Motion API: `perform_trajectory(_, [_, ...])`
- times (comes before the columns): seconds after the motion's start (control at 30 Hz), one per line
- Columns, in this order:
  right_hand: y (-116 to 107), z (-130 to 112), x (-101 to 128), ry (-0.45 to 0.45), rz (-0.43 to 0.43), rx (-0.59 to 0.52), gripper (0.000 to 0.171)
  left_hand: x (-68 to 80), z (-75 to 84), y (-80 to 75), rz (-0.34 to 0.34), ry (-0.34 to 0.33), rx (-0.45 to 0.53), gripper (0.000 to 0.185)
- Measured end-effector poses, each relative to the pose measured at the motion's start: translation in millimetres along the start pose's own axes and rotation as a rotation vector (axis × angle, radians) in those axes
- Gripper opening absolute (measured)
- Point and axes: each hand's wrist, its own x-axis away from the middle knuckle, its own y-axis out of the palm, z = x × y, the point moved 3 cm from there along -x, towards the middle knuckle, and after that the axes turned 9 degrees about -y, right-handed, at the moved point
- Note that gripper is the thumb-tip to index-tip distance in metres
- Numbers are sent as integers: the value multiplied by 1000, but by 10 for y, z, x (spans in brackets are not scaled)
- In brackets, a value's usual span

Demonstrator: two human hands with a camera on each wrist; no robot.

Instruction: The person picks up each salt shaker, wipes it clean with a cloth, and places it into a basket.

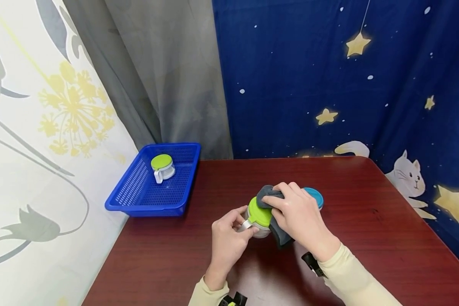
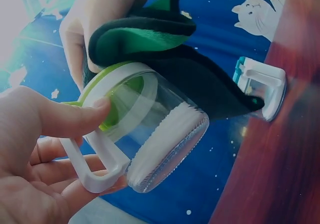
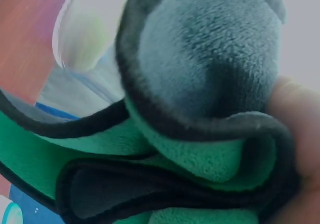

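Observation:
A clear jar with a lime-green lid (image 1: pixel 259 213), a white handle (image 2: pixel 102 166) and a white layer at its base is held tilted over the table. My left hand (image 1: pixel 229 239) grips it, thumb near the lid's rim and fingers around the handle. My right hand (image 1: pixel 301 217) holds a bunched grey cloth (image 1: pixel 281 233) with a green reverse and black edging against the far right side of the lid. In the right wrist view, folds of the cloth (image 3: pixel 210 59) hide most of the jar. Behind the right hand is a blue-lidded jar (image 1: pixel 314 197), partly covered.
A blue perforated basket (image 1: pixel 187 187) stands at the left of the dark red table (image 1: pixel 367 204). Inside it sits another green-lidded jar (image 1: pixel 163 166) with a white handle. Curtains hang along the table's back edge and a patterned white one on the left.

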Motion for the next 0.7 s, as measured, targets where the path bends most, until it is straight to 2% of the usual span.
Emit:
perform_trajectory(0.2, [-53, -38, 35, -35, 3, -43, 31, -52, -21, -36, -29, -74, 91, 37])
perform_trajectory(0.37, [-110, -49, 65, -72, 44, -66, 32, -102, -11, -56, -65, -131, 196, 32])
perform_trajectory(0.5, [-139, -49, 104, -111, 140, -89, 35, -146, 4, -77, -81, -178, 253, 30])
perform_trajectory(0.7, [-134, -61, 152, -149, 383, -115, 32, -239, 56, -113, -75, -258, 323, 30])
